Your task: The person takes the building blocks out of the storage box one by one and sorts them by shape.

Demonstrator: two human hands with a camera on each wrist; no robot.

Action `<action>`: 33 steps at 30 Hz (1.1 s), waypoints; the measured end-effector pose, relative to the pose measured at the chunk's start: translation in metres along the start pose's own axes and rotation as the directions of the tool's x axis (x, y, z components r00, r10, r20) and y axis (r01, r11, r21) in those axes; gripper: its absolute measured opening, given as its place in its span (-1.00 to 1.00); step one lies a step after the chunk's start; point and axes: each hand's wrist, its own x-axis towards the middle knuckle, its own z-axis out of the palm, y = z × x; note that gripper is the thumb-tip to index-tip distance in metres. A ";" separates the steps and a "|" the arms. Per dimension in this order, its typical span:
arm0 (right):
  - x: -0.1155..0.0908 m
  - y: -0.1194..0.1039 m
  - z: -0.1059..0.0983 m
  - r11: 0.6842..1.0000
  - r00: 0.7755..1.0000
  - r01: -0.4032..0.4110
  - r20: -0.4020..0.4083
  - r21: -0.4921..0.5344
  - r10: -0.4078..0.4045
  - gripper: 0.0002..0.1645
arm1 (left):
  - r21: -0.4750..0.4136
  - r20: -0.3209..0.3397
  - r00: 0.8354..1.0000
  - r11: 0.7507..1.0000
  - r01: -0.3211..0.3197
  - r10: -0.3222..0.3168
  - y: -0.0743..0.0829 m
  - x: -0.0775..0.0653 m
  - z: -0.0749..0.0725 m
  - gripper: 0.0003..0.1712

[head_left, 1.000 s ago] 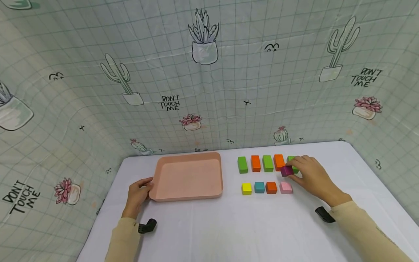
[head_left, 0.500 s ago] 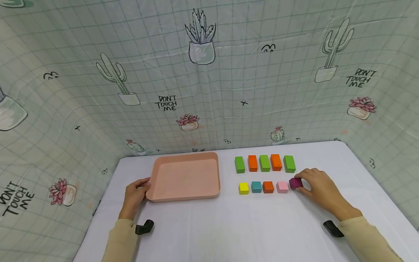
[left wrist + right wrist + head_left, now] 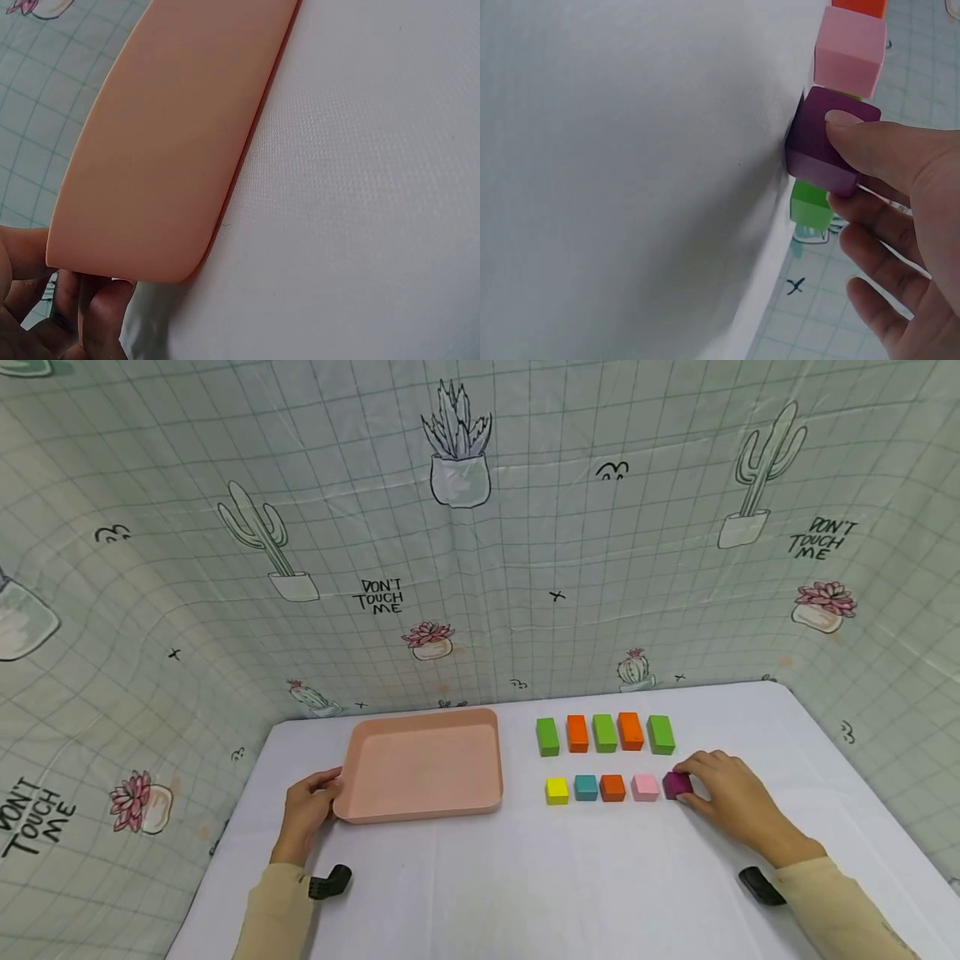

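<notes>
Between the thumb and fingers of my right hand (image 3: pixel 731 797) is a purple cube (image 3: pixel 677 785), at the right end of the front row of cubes. In the right wrist view the thumb lies on one face of the purple cube (image 3: pixel 821 142), close beside a pink cube (image 3: pixel 850 51). My left hand (image 3: pixel 309 810) is at the left edge of a shallow peach tray (image 3: pixel 420 813). Seen from the left wrist, the fingers (image 3: pixel 105 311) meet the end of the tray (image 3: pixel 165 150) near its corner. Nothing lies in the tray.
Left of the purple cube run an orange-red cube (image 3: pixel 612 788), a teal cube (image 3: pixel 586 787) and a yellow cube (image 3: pixel 557 791). Behind stands a row of green blocks (image 3: pixel 547 737) and orange blocks (image 3: pixel 630 732). A patterned cloth (image 3: pixel 525 543) rises behind the white table (image 3: pixel 487 893).
My right hand has brought the purple cube down from in front of the back row to the right end of the front row. The left hand stays at the tray.
</notes>
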 end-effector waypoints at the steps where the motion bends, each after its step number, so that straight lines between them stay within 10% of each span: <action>1: 0.000 0.000 0.000 1.000 1.000 0.003 -0.001 0.000 -0.003 -0.56 | -0.001 0.000 1.000 1.000 0.003 -0.003 0.000 0.000 0.000 -0.55; 33: 0.000 0.002 -0.006 0.999 0.999 -0.023 0.031 0.025 0.023 -0.49 | -0.034 0.026 1.000 0.999 0.002 -0.001 -0.001 -0.002 -0.002 -0.54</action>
